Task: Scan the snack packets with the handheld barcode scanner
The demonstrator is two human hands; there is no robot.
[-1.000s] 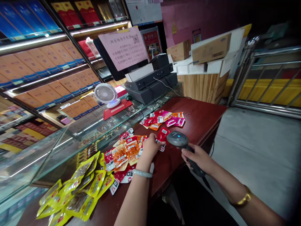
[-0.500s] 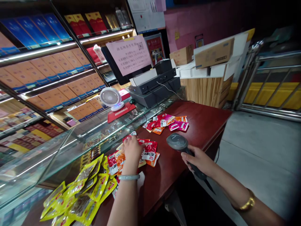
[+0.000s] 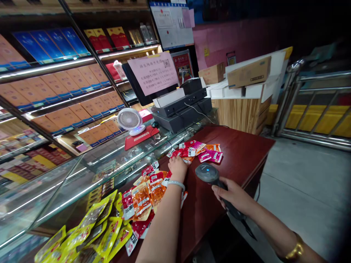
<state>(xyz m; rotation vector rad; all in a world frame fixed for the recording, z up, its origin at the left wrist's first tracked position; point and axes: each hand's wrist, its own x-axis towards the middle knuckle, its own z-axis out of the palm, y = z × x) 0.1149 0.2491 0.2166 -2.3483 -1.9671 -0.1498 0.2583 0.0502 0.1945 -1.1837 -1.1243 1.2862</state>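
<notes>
My right hand [image 3: 233, 195] is wrapped around the handle of a black barcode scanner [image 3: 207, 173], held above the table with a small blue light lit on its head. My left hand [image 3: 177, 167], a pale bracelet at its wrist, stretches over the near edge of the farther group of red, orange and pink snack packets [image 3: 210, 156]. Its fingers are spread and seem to touch a packet there; the fingertips are partly hidden. Under and left of that forearm lies a nearer heap of red and orange snack packets [image 3: 141, 197]. Yellow snack packets [image 3: 90, 233] are piled at the lower left.
The packets lie on a dark red table [image 3: 236, 142] beside a glass display counter [image 3: 90, 179]. On the counter are a small white fan [image 3: 129, 119], a cash drawer [image 3: 178, 115] and a monitor with a pink notice [image 3: 153, 75]. A metal railing [image 3: 315, 109] stands to the right.
My left hand has moved from the nearer red and orange heap forward and right to the farther packets. A blue light now shows on the scanner, still in my right hand. The view has tilted up slightly.
</notes>
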